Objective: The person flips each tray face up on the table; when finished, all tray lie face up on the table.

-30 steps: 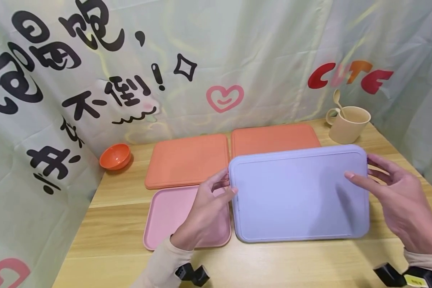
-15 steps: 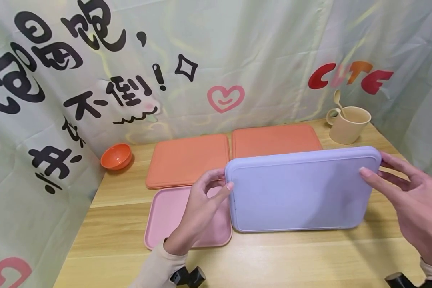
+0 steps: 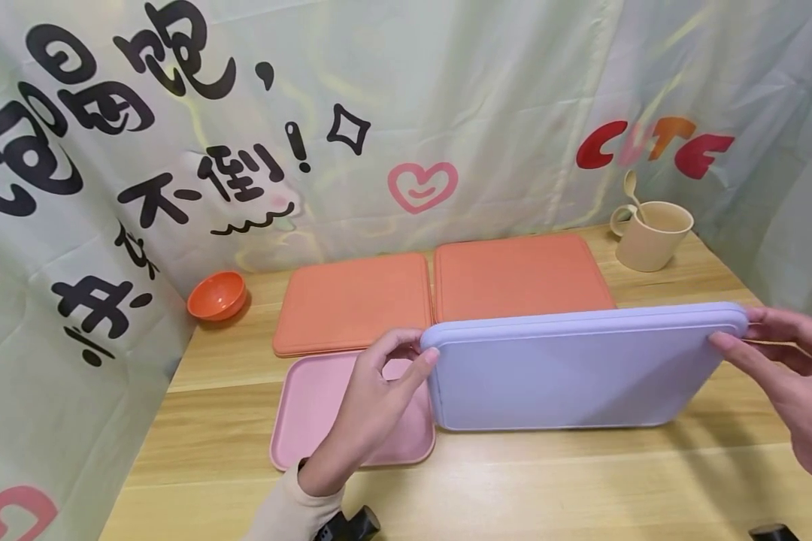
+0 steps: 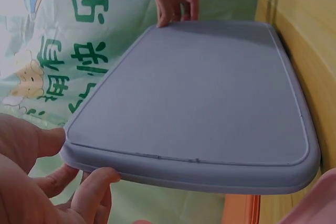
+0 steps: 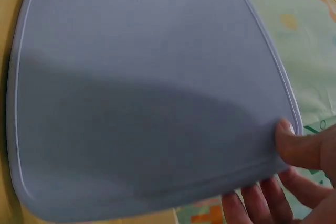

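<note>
Hands, left (image 3: pixel 374 397) and right (image 3: pixel 800 379), pinch a tilted lilac tray (image 3: pixel 571 379), perhaps touching the counter (image 3: pixel 534 488) toward its right edge. It partly hides an orange tray (image 3: pixel 517 276); only the head view shows the mug (image 3: pixel 648 244) at the back right corner.

We are holding a round-cornered, rectangular lavender tray (image 3: pixel 568 376) by its short ends; it is leaning steeply, flat face toward us, nearer the right edge of the worktop (image 3: pixel 548 488) than the left.
</note>
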Available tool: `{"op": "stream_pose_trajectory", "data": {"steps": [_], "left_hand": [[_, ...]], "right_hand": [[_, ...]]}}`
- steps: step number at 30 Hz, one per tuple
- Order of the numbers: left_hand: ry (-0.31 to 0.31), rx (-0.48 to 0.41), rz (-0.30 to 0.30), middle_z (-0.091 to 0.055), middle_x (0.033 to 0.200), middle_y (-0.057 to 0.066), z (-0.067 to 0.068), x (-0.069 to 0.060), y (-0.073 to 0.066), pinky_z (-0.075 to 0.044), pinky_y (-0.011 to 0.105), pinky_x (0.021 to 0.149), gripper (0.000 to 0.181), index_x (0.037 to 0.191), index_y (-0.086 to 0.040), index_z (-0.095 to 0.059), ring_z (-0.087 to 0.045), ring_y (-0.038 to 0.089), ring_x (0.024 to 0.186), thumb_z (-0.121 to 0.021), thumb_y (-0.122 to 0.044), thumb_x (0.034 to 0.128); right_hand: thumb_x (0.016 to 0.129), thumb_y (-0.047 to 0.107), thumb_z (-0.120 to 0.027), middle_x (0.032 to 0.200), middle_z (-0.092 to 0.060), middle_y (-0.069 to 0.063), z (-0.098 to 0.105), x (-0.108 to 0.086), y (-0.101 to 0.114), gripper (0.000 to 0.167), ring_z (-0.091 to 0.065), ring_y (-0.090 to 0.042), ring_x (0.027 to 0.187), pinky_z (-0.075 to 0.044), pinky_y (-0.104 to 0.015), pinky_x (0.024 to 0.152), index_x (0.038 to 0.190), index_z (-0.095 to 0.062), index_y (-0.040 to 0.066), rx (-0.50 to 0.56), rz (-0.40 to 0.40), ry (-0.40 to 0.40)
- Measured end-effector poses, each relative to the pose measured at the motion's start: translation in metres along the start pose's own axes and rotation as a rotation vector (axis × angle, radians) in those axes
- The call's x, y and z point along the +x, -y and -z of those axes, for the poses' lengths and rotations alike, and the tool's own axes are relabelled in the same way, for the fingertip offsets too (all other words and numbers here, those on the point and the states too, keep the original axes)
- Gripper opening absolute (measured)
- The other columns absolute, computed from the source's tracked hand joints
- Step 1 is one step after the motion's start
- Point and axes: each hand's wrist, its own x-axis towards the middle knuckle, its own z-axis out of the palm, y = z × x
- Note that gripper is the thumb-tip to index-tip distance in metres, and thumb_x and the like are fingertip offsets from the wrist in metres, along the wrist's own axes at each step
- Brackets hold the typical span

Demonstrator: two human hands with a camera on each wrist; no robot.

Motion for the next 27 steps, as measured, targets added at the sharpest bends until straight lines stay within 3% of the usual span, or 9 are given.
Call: {"op": "stream_pose_trajectory", "data": {"steps": [6,9,11,12,14,16,18,21,27], "left_hand": [[0.042,0.001,-0.079,-0.065,0.101,0.001,0.003,-0.006,0.002,-0.061,0.035,0.074,0.008,0.104,-0.012,-0.068,-0.061,0.021,0.101,-0.071,-0.014,0.0964],[0.08,-0.002,-0.121,-0.064,0.104,0.001,0.004,-0.012,0.005,-0.062,0.038,0.071,0.008,0.104,-0.012,-0.067,-0.061,0.022,0.102,-0.071,-0.013,0.0961],[0.114,0.004,-0.137,-0.063,0.106,0.0,0.005,-0.015,0.007,-0.061,0.036,0.072,0.008,0.104,-0.015,-0.066,-0.06,0.02,0.103,-0.07,-0.014,0.0962],[0.133,0.007,-0.154,-0.062,0.107,0.0,0.006,-0.016,0.008,-0.061,0.036,0.072,0.008,0.103,-0.016,-0.066,-0.06,0.02,0.104,-0.07,-0.015,0.0962],[0.171,0.009,-0.195,-0.06,0.108,0.002,0.008,-0.018,0.012,-0.061,0.036,0.072,0.009,0.103,-0.016,-0.065,-0.059,0.019,0.103,-0.07,-0.014,0.096],[0.213,0.01,-0.24,-0.059,0.108,0.004,0.01,-0.019,0.017,-0.061,0.036,0.073,0.009,0.102,-0.016,-0.065,-0.059,0.018,0.103,-0.07,-0.013,0.0956],[0.259,-0.005,-0.281,-0.058,0.107,0.005,0.011,-0.021,0.022,-0.062,0.036,0.074,0.009,0.101,-0.014,-0.065,-0.059,0.016,0.099,-0.07,-0.01,0.0954],[0.327,-0.009,-0.319,-0.058,0.104,0.005,0.012,-0.022,0.029,-0.061,0.035,0.077,0.007,0.101,-0.013,-0.065,-0.058,0.014,0.095,-0.07,-0.009,0.0958],[0.437,0.032,-0.338,-0.061,0.103,-0.001,0.012,-0.022,0.043,-0.059,0.035,0.085,0.005,0.096,-0.014,-0.068,-0.059,0.014,0.098,-0.071,-0.01,0.0951]], "right_hand": [[0.08,-0.023,-0.07,0.082,-0.067,0.01,0.018,0.0,0.0,0.04,-0.06,0.001,0.077,-0.045,-0.004,0.071,0.105,-0.076,0.008,-0.206,0.082,0.039],[0.082,-0.024,-0.067,0.081,-0.069,0.008,0.047,0.009,-0.02,0.039,-0.062,-0.001,0.069,-0.048,-0.007,0.061,0.109,-0.073,0.003,-0.108,0.134,0.18],[0.085,-0.028,-0.059,0.085,-0.074,0.002,0.07,0.016,-0.035,0.041,-0.065,-0.006,0.062,-0.049,-0.014,0.051,0.114,-0.07,-0.002,0.032,0.145,0.351],[0.088,-0.028,-0.054,0.089,-0.075,-0.001,0.08,0.021,-0.041,0.042,-0.068,-0.008,0.063,-0.051,-0.016,0.052,0.12,-0.068,-0.003,0.12,0.114,0.475],[0.093,-0.029,-0.042,0.097,-0.075,-0.008,0.093,0.024,-0.048,0.046,-0.071,-0.013,0.07,-0.055,-0.022,0.053,0.126,-0.063,-0.006,0.228,0.063,0.634],[0.099,-0.023,-0.032,0.097,-0.075,-0.011,0.094,0.023,-0.044,0.048,-0.073,-0.016,0.073,-0.057,-0.026,0.054,0.127,-0.066,-0.003,0.246,-0.018,0.694],[0.103,-0.016,-0.028,0.093,-0.075,-0.011,0.092,0.019,-0.037,0.051,-0.073,-0.018,0.073,-0.059,-0.029,0.056,0.121,-0.071,0.005,0.19,-0.114,0.662],[0.107,-0.007,-0.031,0.079,-0.073,-0.008,0.089,0.011,-0.03,0.054,-0.071,-0.017,0.062,-0.057,-0.029,0.049,0.104,-0.078,0.018,0.015,-0.231,0.507],[0.103,-0.008,-0.044,0.082,-0.074,-0.004,0.084,0.005,-0.028,0.046,-0.067,-0.018,0.058,-0.055,-0.03,0.047,0.104,-0.078,0.022,-0.168,-0.339,0.454]]}}
